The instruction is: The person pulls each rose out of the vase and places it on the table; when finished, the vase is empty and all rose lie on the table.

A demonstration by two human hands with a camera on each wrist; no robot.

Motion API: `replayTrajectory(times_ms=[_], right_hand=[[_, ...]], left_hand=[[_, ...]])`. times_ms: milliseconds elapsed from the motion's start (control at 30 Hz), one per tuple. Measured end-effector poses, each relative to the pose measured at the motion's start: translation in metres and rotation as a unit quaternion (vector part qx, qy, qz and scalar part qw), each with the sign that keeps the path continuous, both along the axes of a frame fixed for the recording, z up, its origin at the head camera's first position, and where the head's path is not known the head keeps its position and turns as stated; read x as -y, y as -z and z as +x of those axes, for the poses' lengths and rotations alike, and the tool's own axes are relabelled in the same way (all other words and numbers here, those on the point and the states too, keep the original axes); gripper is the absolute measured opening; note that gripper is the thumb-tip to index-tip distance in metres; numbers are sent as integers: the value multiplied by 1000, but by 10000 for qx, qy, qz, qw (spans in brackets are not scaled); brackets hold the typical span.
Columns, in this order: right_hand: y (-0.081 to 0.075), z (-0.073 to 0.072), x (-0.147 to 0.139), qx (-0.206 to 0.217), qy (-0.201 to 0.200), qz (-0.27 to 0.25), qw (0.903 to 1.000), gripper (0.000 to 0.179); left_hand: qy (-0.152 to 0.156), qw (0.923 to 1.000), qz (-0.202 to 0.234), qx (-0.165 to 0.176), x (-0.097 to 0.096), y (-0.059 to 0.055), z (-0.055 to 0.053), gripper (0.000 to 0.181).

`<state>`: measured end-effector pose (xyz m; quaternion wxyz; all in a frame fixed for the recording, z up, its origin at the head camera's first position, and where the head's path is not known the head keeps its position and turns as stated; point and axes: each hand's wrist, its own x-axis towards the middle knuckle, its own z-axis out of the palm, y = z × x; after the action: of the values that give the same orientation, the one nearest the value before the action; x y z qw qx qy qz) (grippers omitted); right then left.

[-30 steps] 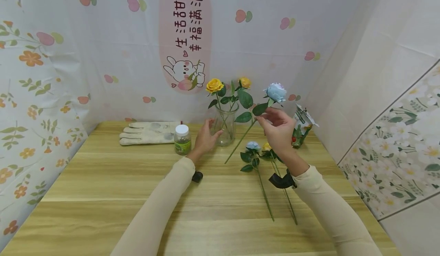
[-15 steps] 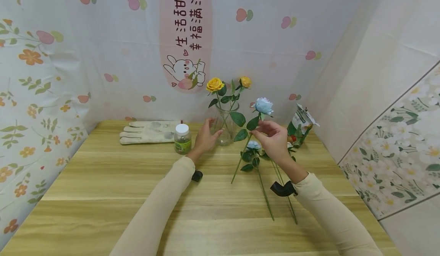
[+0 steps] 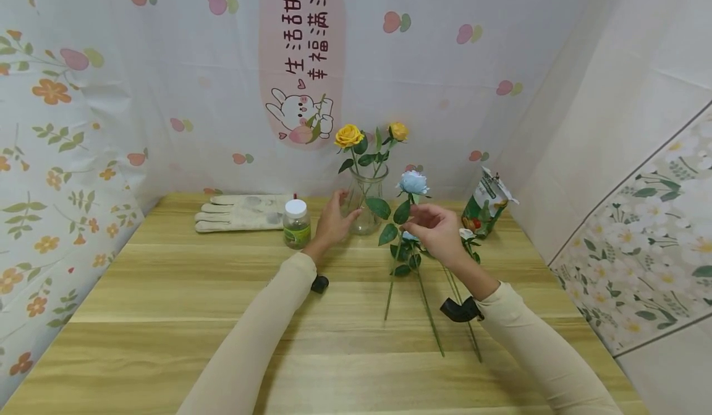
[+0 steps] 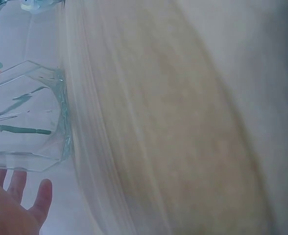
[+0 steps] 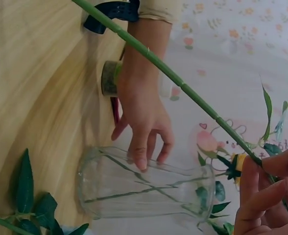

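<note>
- With the clear, faceted glass vase [image 3: 365, 222] being taken as the dial's centre in the head view, two long cream sleeves [image 3: 250, 334] are being stretched in from seven and four o'clock, a black mount [image 3: 460, 311] being worn at each wrist.
- Towards five o'clock, a pale-blue rose on a slim green stem [image 3: 430, 313] is lying on the yellowish wood-grain table [image 3: 345, 378]; beside it, further green stemmed flowers [image 3: 474, 342] are lying, being partly covered by the right hand [image 3: 439, 232].
- Between two and three o'clock, the bloom of a second pale-blue rose [image 3: 413, 183] is being held up; its stem is being pinched narrowly by the right thumb and fingers, its lower end pointing near six o'clock, outside the vase.
- Between eight and nine o'clock, the upright vase is being cupped by the left hand [image 3: 334, 220], thumb and fingers being set wide around its side; two yellow roses [image 3: 348, 135] are being held inside, stems crossing.
- Beyond that hand, a white-lidded, green-labelled jar [image 3: 296, 226] is standing; at nine, a cream glove [image 3: 241, 212] is lying.
- At three, a green-and-white packet [image 3: 486, 205] is standing.
- At twelve, a white printed cloth [image 3: 439, 75] is being hung.
</note>
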<state>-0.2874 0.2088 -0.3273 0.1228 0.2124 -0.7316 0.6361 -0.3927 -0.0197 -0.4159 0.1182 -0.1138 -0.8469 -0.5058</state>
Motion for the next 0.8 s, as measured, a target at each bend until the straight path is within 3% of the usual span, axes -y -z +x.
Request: replayTrajectory(times_ms=[233,367,567,800], right_hand=[[15,1,-2,807,-171,588,9949,25],[22,1,1,1003,-268,799,9914,25],[29,-2,3,1295,-233,799,9881,30],[43,-9,3,1747,-422,758,9808,32]], left_hand=[[31,10000,-48,-34,-3,6,3,58],[-47,10000,-38,-70,-2,7,3,57],[-74,9996,-44,-258,-1,6,-1,56],[-18,9999,-111,-107,-1,3,-1,55]])
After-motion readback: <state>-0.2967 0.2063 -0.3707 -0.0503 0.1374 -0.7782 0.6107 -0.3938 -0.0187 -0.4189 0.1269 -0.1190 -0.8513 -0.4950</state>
